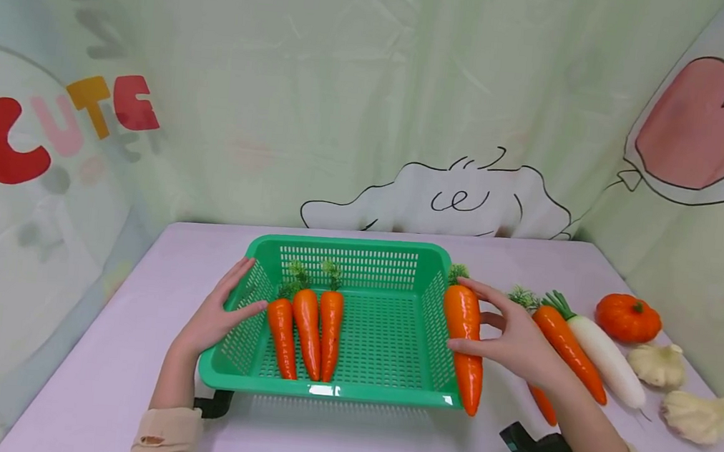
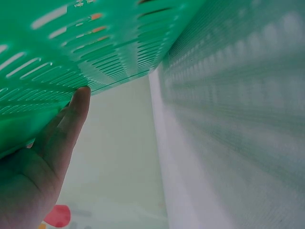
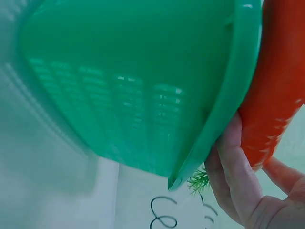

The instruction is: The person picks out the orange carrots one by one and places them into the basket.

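Note:
A green plastic basket with slotted walls sits mid-table, three carrots with leafy tops lying side by side in its left half. My left hand holds the basket's left side, thumb over the rim and fingers along the outer wall; the left wrist view shows a fingertip against the slots. Between thumb and fingers, my right hand grips another carrot at the basket's right rim, its tip pointing toward me. In the right wrist view this carrot overlaps the rim's outer edge.
Right of the basket lie a carrot, a white radish, and another carrot partly hidden by my right forearm. Farther right are a small orange pumpkin and two garlic bulbs. A printed curtain backs the table.

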`<state>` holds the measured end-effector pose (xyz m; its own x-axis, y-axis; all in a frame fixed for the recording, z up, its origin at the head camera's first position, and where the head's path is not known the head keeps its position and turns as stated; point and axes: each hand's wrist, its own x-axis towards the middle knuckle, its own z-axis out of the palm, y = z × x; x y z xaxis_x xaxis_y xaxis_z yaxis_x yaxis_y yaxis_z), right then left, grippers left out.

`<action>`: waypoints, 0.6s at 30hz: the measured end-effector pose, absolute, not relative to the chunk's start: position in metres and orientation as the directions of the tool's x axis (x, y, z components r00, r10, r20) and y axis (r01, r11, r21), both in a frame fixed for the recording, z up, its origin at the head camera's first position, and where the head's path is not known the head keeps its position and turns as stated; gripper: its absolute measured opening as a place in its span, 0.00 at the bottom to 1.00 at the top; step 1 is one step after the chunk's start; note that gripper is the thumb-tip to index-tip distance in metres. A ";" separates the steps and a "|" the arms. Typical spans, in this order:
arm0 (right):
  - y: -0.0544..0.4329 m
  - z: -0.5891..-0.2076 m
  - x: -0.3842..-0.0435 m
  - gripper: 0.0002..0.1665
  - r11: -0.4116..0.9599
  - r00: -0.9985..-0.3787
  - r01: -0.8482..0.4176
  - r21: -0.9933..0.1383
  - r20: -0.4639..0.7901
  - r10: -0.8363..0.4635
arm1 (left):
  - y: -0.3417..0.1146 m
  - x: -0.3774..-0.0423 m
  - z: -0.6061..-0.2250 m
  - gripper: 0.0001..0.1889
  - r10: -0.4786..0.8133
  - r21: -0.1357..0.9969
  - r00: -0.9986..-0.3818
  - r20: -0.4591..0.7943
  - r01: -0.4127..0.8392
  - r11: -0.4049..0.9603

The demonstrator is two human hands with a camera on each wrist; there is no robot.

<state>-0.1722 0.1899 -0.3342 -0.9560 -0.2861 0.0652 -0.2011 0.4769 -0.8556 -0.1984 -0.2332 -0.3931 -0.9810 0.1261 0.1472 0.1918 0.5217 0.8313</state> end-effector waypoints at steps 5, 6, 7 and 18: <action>0.180 -0.324 -0.178 0.47 0.471 -0.938 -0.231 -0.851 0.066 -0.341 | -0.232 -0.199 -0.394 0.40 0.131 0.828 -0.980 0.150 0.197 0.525; 0.178 -0.322 -0.180 0.47 0.471 -0.934 -0.234 -0.851 0.063 -0.350 | -0.232 -0.199 -0.394 0.40 0.131 0.828 -0.980 0.151 0.198 0.525; 0.175 -0.320 -0.182 0.47 0.470 -0.931 -0.236 -0.850 0.060 -0.359 | -0.232 -0.199 -0.393 0.40 0.131 0.827 -0.979 0.153 0.199 0.525; 0.151 -0.303 -0.203 0.46 0.452 -0.899 -0.264 -0.852 0.048 -0.435 | -0.233 -0.199 -0.393 0.40 0.129 0.827 -0.980 0.152 0.198 0.526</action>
